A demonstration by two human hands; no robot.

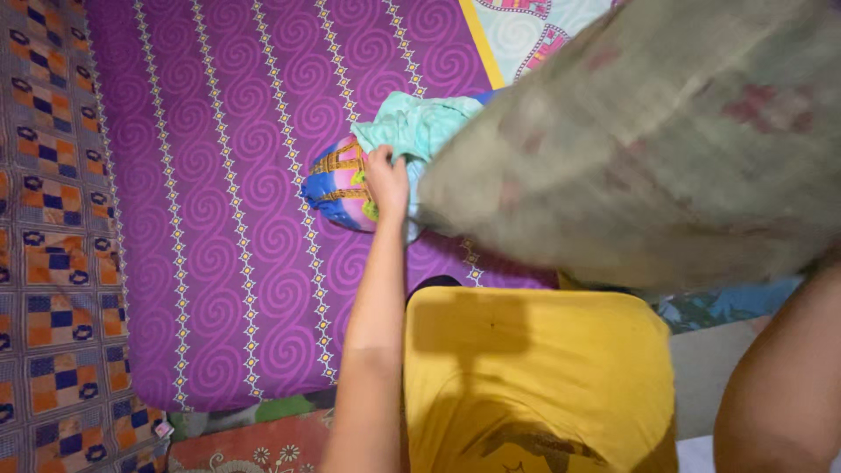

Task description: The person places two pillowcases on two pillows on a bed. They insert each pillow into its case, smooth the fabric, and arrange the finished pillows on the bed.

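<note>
Left hand [386,180] is gripping cloth [419,127] on the bed [219,219].
Left arm is reaching straight forward; right hand is hiding behind the pillow [648,140], so I cannot tell its grip.

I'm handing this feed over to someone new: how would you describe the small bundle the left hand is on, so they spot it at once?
Start from the purple swirl-patterned sheet covering the bed. Near its right edge, the left hand rests on a small rounded bundle in blue and pink with gold-orange trim. It lies beside pale teal cloth and under the edge of a large olive pillow; its glossy multicoloured look sets it apart.
</note>
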